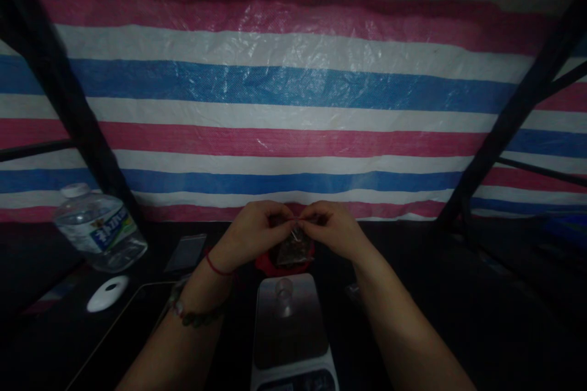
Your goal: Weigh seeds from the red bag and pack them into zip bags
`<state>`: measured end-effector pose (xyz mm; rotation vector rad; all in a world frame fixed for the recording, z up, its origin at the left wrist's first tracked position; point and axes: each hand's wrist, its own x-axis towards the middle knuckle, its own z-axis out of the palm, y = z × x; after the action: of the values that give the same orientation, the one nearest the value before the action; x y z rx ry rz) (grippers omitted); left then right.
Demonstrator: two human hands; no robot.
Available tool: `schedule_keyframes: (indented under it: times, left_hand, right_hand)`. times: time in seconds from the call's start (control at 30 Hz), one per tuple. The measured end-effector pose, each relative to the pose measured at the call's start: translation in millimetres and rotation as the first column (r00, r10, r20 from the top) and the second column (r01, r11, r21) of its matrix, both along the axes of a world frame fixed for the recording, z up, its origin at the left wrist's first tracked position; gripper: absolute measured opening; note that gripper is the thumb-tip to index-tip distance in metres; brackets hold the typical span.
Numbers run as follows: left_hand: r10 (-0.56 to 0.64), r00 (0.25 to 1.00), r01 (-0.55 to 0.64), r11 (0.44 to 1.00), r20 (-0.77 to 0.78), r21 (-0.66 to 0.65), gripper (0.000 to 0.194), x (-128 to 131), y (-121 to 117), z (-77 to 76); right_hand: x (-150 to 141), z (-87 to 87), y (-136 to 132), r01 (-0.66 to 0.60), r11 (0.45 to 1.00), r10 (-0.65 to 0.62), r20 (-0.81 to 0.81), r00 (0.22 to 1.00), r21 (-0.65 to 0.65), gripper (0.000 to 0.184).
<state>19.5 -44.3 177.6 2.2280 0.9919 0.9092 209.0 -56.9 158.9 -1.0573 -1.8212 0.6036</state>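
head view: left hand point(257, 229) and right hand point(338, 233) pinch a clear bag point(293, 249).

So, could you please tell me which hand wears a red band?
The left hand: a red band circles its wrist; the right hand wears none.

One head-worn view, faced forward and tipped down.
The left hand point(254, 231) and right hand point(334, 231) are seen from above and behind, at close range, with their shared grip placed low and near the middle. Nearer than the grip, the scale point(290, 339) is cut off by the lower edge; beyond it, the striped sheet point(293, 117) is faced almost squarely, and most of the upper view is filled by it.
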Motion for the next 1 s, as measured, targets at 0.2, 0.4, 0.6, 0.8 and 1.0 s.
schedule_keyframes:
  times: [0.2,0.4,0.6,0.8,1.0]
  left_hand:
    - [0.015,0.997,-0.01,0.998,-0.069,0.063,0.022,0,-4,2.6]
    - [0.048,0.997,-0.042,0.995,-0.063,0.087,0.024,-6,-5,7.7]
    - [0.103,0.993,-0.097,0.991,-0.064,0.089,0.021,-17,3,9.8]
    - [0.119,0.991,-0.114,0.99,-0.055,0.077,0.022,-12,3,8.1]
    - [0.112,0.992,-0.108,0.992,-0.053,0.07,0.026,-7,4,5.1]
  right_hand:
    - [0,-1.4,0,-0.028,1.0,0.028,0.028,0.999,0.002,0.008]
    - [2,2.0,0,0.075,0.996,-0.076,0.018,0.997,0.036,0.011]
    - [3,4.0,2,0.08,0.993,-0.083,0.03,0.996,0.085,0.01]
    - [6,4.4,5,0.069,0.996,-0.068,-0.032,0.997,0.064,0.009]
    - [12,7.5,4,0.035,0.999,-0.035,-0.031,0.999,0.012,0.01]
